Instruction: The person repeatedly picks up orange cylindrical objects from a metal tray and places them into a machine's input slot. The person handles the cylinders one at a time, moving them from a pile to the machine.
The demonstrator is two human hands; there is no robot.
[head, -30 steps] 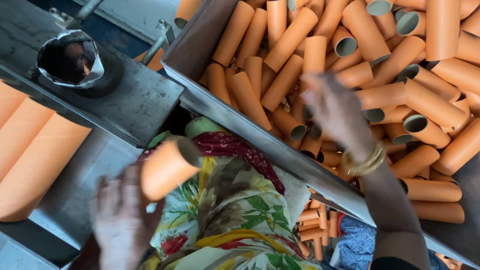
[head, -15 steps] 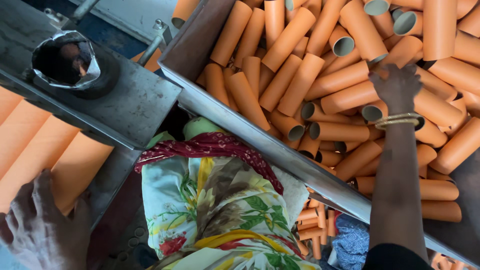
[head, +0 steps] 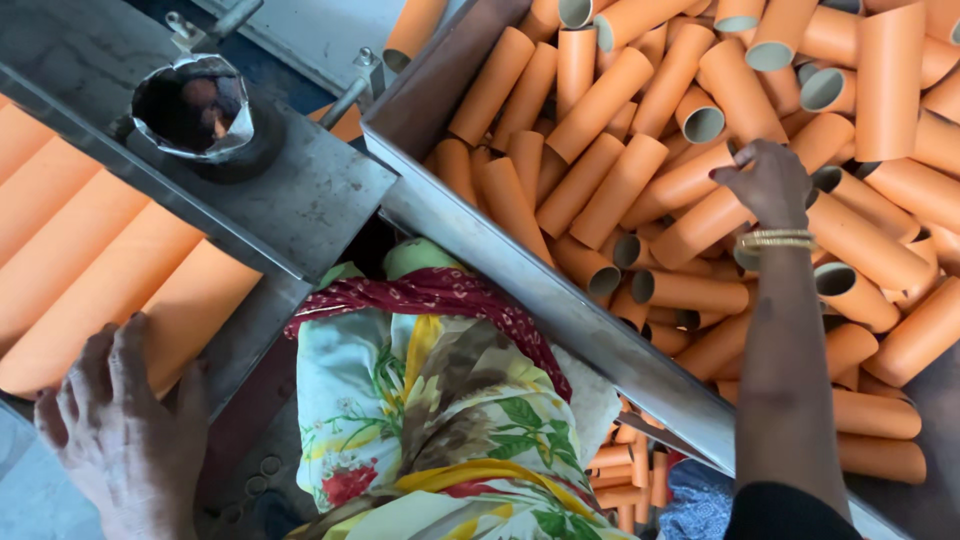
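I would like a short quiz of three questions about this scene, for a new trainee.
1. True or false: the right hand is down in the bin of loose orange tubes.
2. Which hand rests by the row of orange tubes lying side by side: (a) the left hand, (b) the right hand?
3. Fill in: on the wrist of the right hand sits a gold ____.

Key: 1 true; 2 a; 3 bangle.
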